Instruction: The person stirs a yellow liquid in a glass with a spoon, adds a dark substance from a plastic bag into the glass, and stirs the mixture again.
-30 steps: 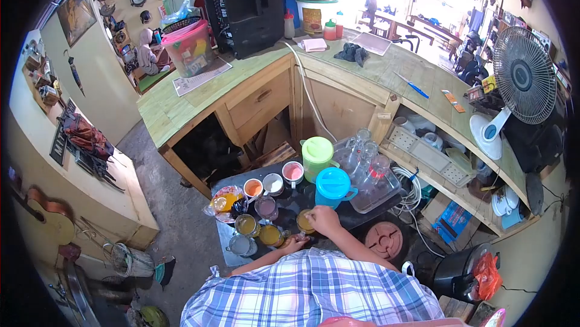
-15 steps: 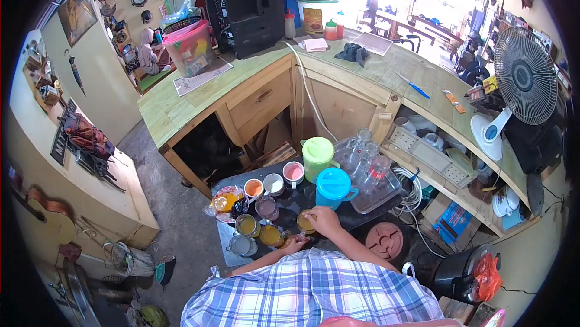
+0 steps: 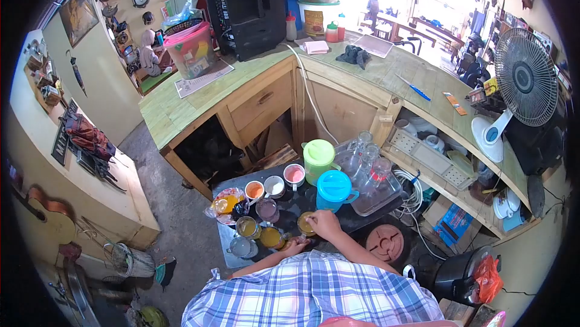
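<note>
My right hand (image 3: 327, 225) is closed in a pinch over the rim of a glass mug (image 3: 306, 223) with a yellowish-brown drink. What the fingers pinch is too small to make out. Just below that mug, my left hand (image 3: 294, 246) has its fingers curled in, its grip partly hidden. Left of it stands a glass mug of yellow-orange drink (image 3: 270, 237). Close by are another yellowish mug (image 3: 246, 226), a greyish mug (image 3: 241, 246) and a purplish-brown mug (image 3: 267, 210). Behind the mugs stand a blue lidded pitcher (image 3: 334, 191) and a green lidded pitcher (image 3: 318, 161).
Cups with orange (image 3: 254, 190), white (image 3: 274, 186) and pink (image 3: 294, 174) contents line the back of the dark low table (image 3: 232, 176). A tray (image 3: 368, 203) holds upturned glasses. A wooden counter (image 3: 266, 79) curves behind; a fan (image 3: 524, 73) stands at right.
My right hand has shifted very slightly at the mug's rim. My left hand stays almost in place, and the view has tilted a little.
</note>
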`<move>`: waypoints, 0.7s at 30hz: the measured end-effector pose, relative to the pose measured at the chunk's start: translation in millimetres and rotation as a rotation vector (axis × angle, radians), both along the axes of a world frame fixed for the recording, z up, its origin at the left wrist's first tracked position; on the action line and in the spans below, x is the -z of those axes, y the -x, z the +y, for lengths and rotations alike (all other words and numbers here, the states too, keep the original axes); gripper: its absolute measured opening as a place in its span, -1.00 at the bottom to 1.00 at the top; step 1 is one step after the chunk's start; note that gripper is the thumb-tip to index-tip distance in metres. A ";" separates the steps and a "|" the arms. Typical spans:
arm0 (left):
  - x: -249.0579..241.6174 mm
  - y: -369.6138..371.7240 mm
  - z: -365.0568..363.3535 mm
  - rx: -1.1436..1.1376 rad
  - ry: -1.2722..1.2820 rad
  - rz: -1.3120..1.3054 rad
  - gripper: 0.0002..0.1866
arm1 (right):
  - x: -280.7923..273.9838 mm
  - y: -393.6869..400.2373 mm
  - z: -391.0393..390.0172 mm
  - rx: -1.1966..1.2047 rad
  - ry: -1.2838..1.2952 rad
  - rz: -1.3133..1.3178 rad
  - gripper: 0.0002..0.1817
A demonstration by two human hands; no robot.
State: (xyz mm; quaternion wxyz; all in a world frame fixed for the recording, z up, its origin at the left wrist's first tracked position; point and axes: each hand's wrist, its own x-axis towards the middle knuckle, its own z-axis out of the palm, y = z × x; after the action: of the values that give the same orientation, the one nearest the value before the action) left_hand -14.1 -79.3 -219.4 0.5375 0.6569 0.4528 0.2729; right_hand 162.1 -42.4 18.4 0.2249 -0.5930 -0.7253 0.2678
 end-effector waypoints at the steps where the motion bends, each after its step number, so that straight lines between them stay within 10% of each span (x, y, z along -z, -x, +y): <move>1: 0.9 -0.1 -1.4 -0.002 0.021 -0.086 -0.69 | 0.8 1.0 0.7 0.027 -0.071 0.022 -0.74; 21: -1.8 4.0 4.5 0.012 0.281 0.003 -0.67 | 4.9 -4.7 6.6 -0.007 -0.041 -0.178 -0.75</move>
State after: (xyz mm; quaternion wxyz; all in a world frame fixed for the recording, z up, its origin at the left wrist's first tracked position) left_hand -18.1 -74.8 -217.6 0.6251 0.5784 0.4834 0.2026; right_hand 166.8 -35.8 13.5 0.1709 -0.6071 -0.7498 0.1998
